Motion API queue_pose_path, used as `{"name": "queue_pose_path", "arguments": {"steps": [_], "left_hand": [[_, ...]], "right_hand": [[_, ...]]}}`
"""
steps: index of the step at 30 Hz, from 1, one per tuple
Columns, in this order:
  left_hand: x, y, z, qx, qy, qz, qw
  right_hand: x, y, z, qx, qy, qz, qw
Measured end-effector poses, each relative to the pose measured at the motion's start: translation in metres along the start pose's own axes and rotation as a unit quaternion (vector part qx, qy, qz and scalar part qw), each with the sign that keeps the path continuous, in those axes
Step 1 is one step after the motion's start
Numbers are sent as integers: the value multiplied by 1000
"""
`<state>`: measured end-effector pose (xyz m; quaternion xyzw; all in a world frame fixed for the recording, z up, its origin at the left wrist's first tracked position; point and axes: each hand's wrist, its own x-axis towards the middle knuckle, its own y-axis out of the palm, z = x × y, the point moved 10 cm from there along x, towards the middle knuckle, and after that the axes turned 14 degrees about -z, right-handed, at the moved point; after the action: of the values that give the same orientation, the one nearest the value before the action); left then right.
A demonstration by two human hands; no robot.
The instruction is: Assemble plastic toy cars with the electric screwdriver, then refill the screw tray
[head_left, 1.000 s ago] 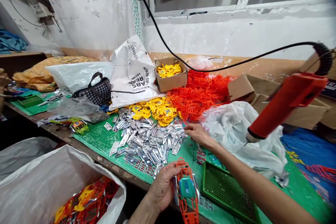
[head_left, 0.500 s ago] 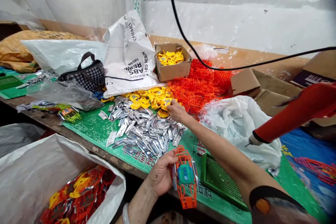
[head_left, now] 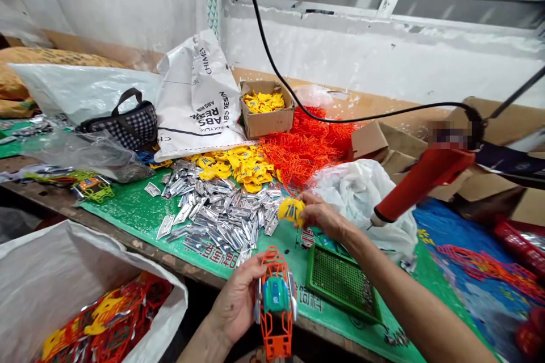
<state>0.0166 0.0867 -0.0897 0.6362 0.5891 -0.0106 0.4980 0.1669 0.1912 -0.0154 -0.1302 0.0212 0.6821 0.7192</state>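
My left hand [head_left: 240, 298] grips an orange toy car frame [head_left: 276, 336] at the table's front edge. A teal block [head_left: 276, 295] sits in the middle of the frame, with silver strips along its sides. My right hand [head_left: 321, 216] pinches a yellow plastic piece [head_left: 292, 211] with dark marking, held above the green mat. Behind it lies a heap of similar yellow pieces [head_left: 238, 165]. Shiny silver plates [head_left: 221, 215] are piled on the mat to the left of my right hand.
A green mesh tray [head_left: 340, 281] with small bits in it lies below my right forearm. At right hangs a red power screwdriver [head_left: 421, 187] on a black cable. Tangled orange frames [head_left: 304, 147] lie behind. An open white sack [head_left: 140, 261] of assembled parts stands front left.
My right hand has come back from the yellow heap toward me, now with a yellow piece in its fingers. My left hand still holds the orange frame. The view has shifted somewhat.
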Motion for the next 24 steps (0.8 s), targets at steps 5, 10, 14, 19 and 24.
{"name": "queue_pose_path", "arguments": {"steps": [5, 10, 14, 19, 24], "left_hand": [[-15, -7, -15, 55, 69, -48, 995], [-24, 1, -22, 99, 138, -58, 984], [-37, 18, -18, 199, 201, -27, 959], [-53, 30, -27, 339, 326, -41, 882], [-68, 51, -28, 433, 401, 0, 807]], "right_hand": [[-44, 5, -17, 57, 38, 65, 996], [-78, 32, -31, 127, 76, 133, 980], [-94, 33, -31, 18, 12, 67, 998], [-117, 30, -24, -3, -39, 29, 999], [-128, 44, -37, 145, 4, 82, 986]]}}
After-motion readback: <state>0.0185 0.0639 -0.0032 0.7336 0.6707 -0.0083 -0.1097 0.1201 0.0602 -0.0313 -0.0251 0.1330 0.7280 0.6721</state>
